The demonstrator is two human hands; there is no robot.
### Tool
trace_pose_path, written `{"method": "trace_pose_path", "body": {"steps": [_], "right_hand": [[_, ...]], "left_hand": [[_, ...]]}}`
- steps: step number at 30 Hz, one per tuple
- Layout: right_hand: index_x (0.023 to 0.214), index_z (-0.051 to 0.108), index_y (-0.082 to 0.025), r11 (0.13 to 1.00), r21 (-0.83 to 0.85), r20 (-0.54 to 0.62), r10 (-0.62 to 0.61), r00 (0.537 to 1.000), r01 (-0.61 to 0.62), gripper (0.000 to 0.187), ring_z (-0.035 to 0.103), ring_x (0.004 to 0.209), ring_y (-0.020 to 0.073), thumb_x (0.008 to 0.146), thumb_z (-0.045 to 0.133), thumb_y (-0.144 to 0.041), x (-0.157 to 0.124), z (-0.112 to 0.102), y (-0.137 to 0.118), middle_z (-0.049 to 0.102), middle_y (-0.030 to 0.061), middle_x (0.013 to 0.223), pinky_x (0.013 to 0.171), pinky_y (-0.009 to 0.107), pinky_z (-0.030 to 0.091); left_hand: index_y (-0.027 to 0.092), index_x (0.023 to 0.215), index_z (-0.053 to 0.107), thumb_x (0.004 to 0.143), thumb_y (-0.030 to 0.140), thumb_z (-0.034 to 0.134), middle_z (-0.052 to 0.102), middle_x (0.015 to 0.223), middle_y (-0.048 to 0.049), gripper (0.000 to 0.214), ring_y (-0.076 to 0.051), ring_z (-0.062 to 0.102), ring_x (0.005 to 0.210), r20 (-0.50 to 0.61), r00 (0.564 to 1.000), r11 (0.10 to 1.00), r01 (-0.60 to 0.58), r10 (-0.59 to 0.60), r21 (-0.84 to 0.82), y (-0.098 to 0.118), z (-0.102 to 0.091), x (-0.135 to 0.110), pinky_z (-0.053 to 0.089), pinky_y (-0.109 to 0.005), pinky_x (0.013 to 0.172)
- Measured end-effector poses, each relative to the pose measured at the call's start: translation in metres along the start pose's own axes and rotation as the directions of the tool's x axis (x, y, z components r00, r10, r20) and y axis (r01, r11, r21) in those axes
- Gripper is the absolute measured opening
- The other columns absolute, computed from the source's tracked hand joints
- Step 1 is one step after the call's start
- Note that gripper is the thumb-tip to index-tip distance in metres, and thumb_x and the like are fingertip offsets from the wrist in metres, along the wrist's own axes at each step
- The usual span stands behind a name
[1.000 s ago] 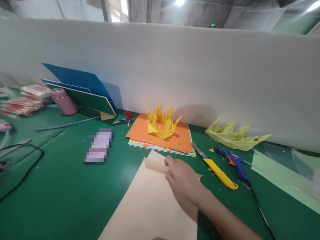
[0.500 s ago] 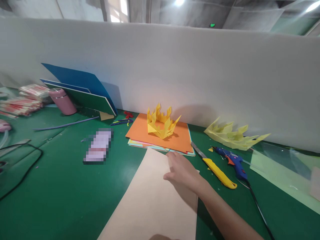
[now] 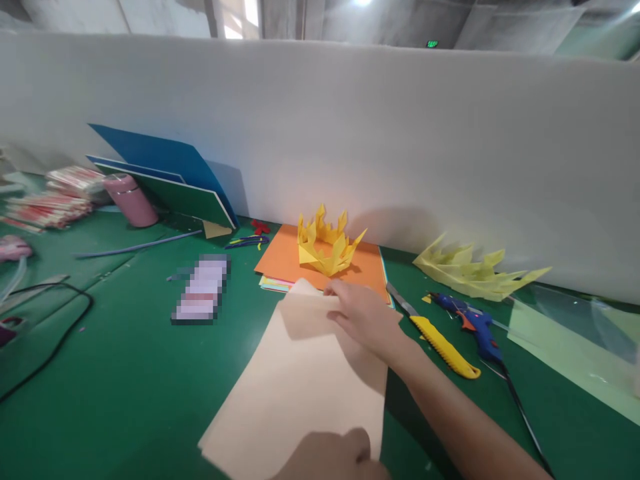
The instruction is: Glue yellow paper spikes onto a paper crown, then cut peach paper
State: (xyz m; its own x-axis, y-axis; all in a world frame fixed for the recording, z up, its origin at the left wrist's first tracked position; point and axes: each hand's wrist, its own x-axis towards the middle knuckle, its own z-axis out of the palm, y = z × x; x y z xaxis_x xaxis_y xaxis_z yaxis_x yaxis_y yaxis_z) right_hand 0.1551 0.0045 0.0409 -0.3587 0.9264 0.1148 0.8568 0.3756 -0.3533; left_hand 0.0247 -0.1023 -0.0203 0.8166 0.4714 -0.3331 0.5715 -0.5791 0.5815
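A stack of pale beige paper sheets [image 3: 295, 373] lies on the green table in front of me, its far edge curling up a little. My right hand [image 3: 363, 317] is closed on that far edge, with the fingers over it and the thumb on the near side. At the bottom of the view, my left hand [image 3: 330, 457] rests over the near part of the paper; most of its fingers are cut off or hidden. Just beyond the paper, a yellow folded-paper crown [image 3: 327, 253] sits on an orange sheet [image 3: 280, 250].
To the right lie a yellow cutter [image 3: 445, 347], a blue glue gun [image 3: 470, 320] and a pale yellow paper crown [image 3: 475, 270]. A blurred-out phone [image 3: 203, 287], a pink bottle [image 3: 131, 200] and leaning blue and green boards [image 3: 165, 190] are on the left. A white partition [image 3: 320, 127] stands behind.
The beige paper has shifted away from me, its far edge now lifted and overlapping the orange stack, its near left corner in view. My left hand has come further into view.
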Motion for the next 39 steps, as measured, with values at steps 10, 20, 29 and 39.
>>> {"method": "trace_pose_path", "body": {"steps": [10,20,29,39], "right_hand": [[0.115,0.057,-0.016,0.976,0.007,-0.127,-0.216,0.968,0.219,0.031,0.050,0.116,0.0248,0.084,0.052,-0.020,0.003,0.021,0.003,0.060,0.0113,0.122,0.101,0.044,0.035],[0.119,0.060,-0.020,0.938,0.298,0.261,-0.258,0.930,0.176,0.034,0.036,0.133,0.0201,0.091,0.041,-0.018,-0.039,0.019,0.025,0.047,0.0068,0.140,0.110,0.042,0.030],[0.124,0.058,-0.023,0.915,0.377,0.234,-0.243,0.941,0.143,0.037,0.030,0.136,0.0263,0.088,0.050,-0.024,-0.046,0.030,0.036,0.042,0.0085,0.143,0.111,0.053,0.021],[0.128,0.055,-0.028,0.874,0.480,0.269,-0.223,0.937,0.070,0.064,0.022,0.139,0.0296,0.071,0.069,-0.052,-0.048,0.032,0.046,0.036,0.0072,0.147,0.112,0.055,0.013]], "left_hand": [[0.019,0.097,0.066,0.077,0.011,0.049,0.066,0.099,-0.0053,0.027,-0.020,0.061,0.094,-0.425,0.873,0.932,0.086,-0.241,-0.352,-0.013,-0.037,0.018,0.047,-0.033,0.085],[0.019,0.096,0.068,0.079,0.016,0.056,0.071,0.100,-0.0032,0.021,-0.016,0.061,0.094,-0.467,0.880,0.843,-0.191,-0.079,-0.503,-0.007,-0.039,0.013,0.047,-0.028,0.084],[0.013,0.099,0.066,0.083,0.027,0.048,0.067,0.104,-0.0107,0.028,-0.017,0.062,0.096,-0.815,0.574,0.955,0.277,-0.078,0.104,-0.085,-0.112,0.012,0.049,-0.027,0.086],[0.018,0.128,0.048,0.077,0.048,0.058,0.043,0.142,-0.0148,0.060,-0.036,0.039,0.123,-0.751,0.596,0.823,0.553,-0.283,0.129,-0.119,-0.111,0.008,0.033,-0.051,0.095]]}}
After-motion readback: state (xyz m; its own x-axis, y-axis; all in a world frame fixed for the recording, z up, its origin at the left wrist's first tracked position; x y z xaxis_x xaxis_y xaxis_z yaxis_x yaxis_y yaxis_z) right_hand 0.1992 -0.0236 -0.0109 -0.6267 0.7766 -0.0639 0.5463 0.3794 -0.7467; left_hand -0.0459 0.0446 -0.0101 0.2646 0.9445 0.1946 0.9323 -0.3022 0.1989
